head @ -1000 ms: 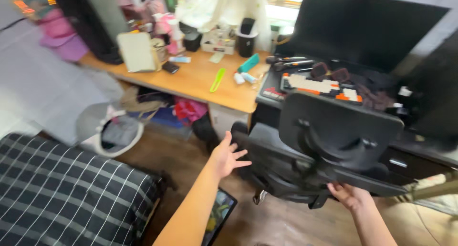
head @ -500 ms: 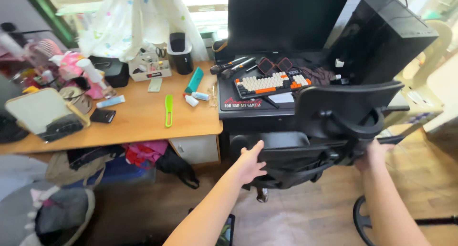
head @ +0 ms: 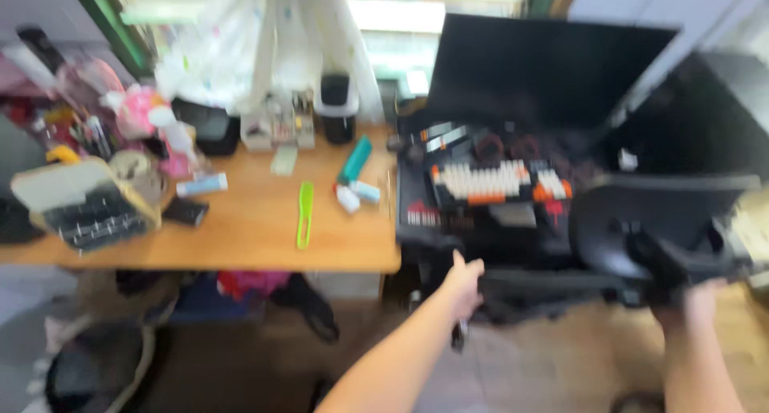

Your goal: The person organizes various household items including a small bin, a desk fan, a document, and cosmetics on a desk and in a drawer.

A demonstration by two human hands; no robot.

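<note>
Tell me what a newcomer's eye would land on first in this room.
First, the black office chair at right, gripped on both sides by the left hand and the right hand. Behind it, a white and orange keyboard lies in front of a large dark monitor. To the left, a bright green comb stands out on the cluttered wooden desk.

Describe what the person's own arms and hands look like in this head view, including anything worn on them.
Both forearms are bare, with no sleeve showing in frame. The left hand and the right hand wear no gloves. No watch, ring or bracelet can be made out, though the picture is blurred.
</note>
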